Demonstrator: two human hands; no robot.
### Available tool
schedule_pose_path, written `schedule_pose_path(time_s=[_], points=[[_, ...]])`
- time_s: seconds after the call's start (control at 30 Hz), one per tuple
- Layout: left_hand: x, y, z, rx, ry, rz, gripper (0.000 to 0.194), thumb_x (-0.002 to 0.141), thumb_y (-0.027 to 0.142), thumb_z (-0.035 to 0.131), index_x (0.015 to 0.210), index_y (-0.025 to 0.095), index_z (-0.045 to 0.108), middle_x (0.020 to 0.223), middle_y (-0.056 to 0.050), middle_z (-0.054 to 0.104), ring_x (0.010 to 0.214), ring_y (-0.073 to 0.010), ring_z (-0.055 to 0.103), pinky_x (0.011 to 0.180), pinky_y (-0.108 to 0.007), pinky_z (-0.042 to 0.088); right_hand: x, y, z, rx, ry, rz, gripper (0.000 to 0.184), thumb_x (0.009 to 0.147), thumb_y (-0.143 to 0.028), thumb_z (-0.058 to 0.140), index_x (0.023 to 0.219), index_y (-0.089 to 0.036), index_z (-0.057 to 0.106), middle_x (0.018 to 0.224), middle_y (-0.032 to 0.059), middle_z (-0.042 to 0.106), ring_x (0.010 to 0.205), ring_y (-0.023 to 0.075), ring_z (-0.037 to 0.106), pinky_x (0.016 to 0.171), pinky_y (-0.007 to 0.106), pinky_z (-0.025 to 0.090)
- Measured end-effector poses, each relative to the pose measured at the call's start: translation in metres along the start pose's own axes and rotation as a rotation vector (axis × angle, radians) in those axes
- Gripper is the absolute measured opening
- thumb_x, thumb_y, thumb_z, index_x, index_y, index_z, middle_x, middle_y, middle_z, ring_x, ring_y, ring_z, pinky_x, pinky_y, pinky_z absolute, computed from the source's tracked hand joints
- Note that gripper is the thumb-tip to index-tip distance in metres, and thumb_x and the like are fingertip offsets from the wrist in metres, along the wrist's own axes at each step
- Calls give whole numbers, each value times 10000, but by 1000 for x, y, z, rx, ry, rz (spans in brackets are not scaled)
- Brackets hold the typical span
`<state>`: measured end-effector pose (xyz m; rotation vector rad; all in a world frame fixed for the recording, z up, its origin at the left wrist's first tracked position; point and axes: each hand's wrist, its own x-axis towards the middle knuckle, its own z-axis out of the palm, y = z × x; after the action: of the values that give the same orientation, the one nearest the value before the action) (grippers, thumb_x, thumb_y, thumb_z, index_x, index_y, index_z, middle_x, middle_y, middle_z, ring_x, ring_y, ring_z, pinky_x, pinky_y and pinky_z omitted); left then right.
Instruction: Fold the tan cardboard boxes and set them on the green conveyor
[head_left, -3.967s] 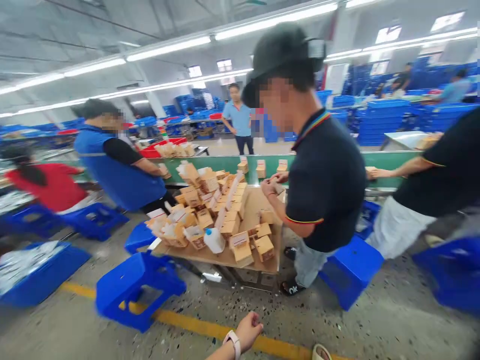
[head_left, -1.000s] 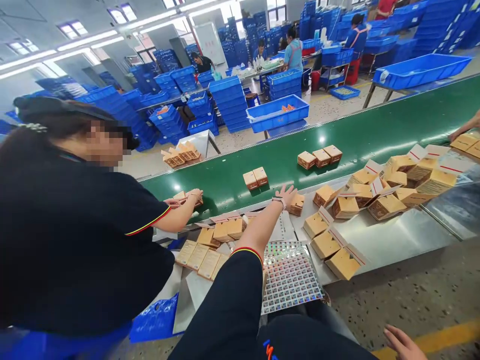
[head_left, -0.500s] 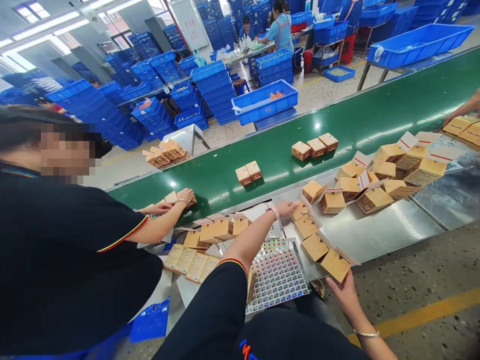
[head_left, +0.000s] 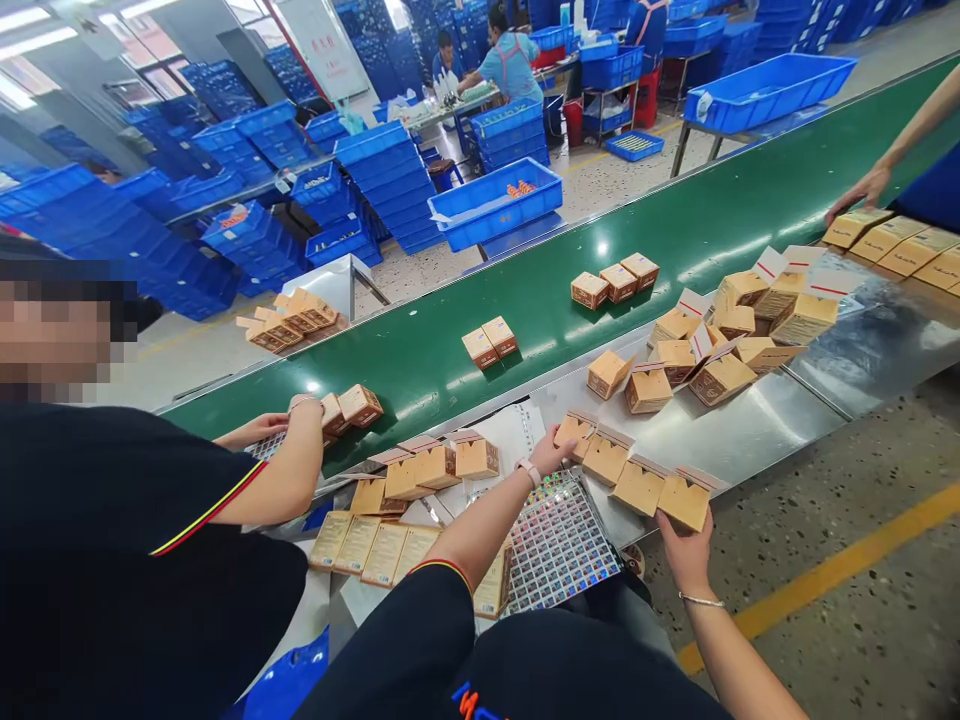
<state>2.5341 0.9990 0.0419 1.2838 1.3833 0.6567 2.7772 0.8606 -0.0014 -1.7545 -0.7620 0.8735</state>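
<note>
Along the stainless-steel table (head_left: 720, 440), the left hand (head_left: 545, 452) lies open, fingers spread, against a folded kraft-card carton (head_left: 574, 435), just above a holographic sticker sheet (head_left: 559, 545). The right hand (head_left: 684, 558), empty a second ago, now pinches a second carton (head_left: 684, 503) from below, fingers together on its smooth brown underside.

A factory floor (head_left: 840, 600), green conveyor belt (head_left: 675, 240), stacked blue crates (head_left: 379, 185)
</note>
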Motion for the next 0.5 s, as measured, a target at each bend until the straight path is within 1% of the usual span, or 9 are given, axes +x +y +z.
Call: schedule_pose_path(time_s=[0.07,0.17,0.23,0.3,0.37,0.43,0.47,0.5], points=[[-10,-5,5,-84,57,-16,606,789,487,660,1256,171,439,1257,-136,616,1130,-258,604,992,-412,473,18,0,1,37,-5,-39,1112,553,-702,681,1410,-120,279,1383,217,450,1260,345,467,1086,493,343],[-22,-12,20,-148,147,-45,628,790,468,663,1274,157,412,1314,-163,573,1195,-266,570,1046,-416,440,58,-7,-1,105,-124,-105,1089,499,-703,709,1358,-143,342,1361,205,470,1255,347,470,1079,485,364],[-31,-16,32,-180,177,-52,688,782,463,671,1306,137,366,1348,-197,536,1230,-275,547,1072,-424,418,85,-12,-6,115,-231,-115,1113,463,-716,724,1345,-154,345,1338,203,487,1251,353,472,1067,493,381],[-39,-21,44,-190,194,-43,777,765,464,687,1351,127,305,1401,-219,475,1292,-285,494,1103,-429,386,104,-15,-16,78,-271,-136,1178,446,-748,719,1369,-143,307,1363,218,451,1277,365,441,1076,513,363],[-47,-24,50,-148,238,-44,881,734,466,715,1395,129,240,1488,-226,354,1393,-299,364,1157,-436,311,111,-14,-28,-7,-227,-202,1289,433,-773,717,1420,-115,215,1446,249,325,1335,384,360,1102,537,313],[-53,-25,51,-102,288,-58,978,703,456,743,1432,138,174,1557,-219,210,1457,-309,219,1193,-448,232,107,-10,-37,-130,-166,-305,1387,414,-788,727,1453,-90,127,1501,264,184,1385,400,259,1132,552,241],[-55,-24,51,-107,283,-67,1011,696,451,748,1446,145,142,1569,-214,174,1463,-313,199,1194,-456,229,102,-8,-38,-190,-152,-352,1418,405,-795,730,1460,-84,104,1509,264,146,1400,405,215,1143,556,206],[-56,-23,51,-134,255,-71,1031,696,448,748,1456,153,117,1569,-213,176,1455,-316,224,1183,-461,257,97,-6,-37,-238,-152,-391,1433,402,-805,727,1463,-81,92,1509,262,136,1409,406,182,1151,558,180]])
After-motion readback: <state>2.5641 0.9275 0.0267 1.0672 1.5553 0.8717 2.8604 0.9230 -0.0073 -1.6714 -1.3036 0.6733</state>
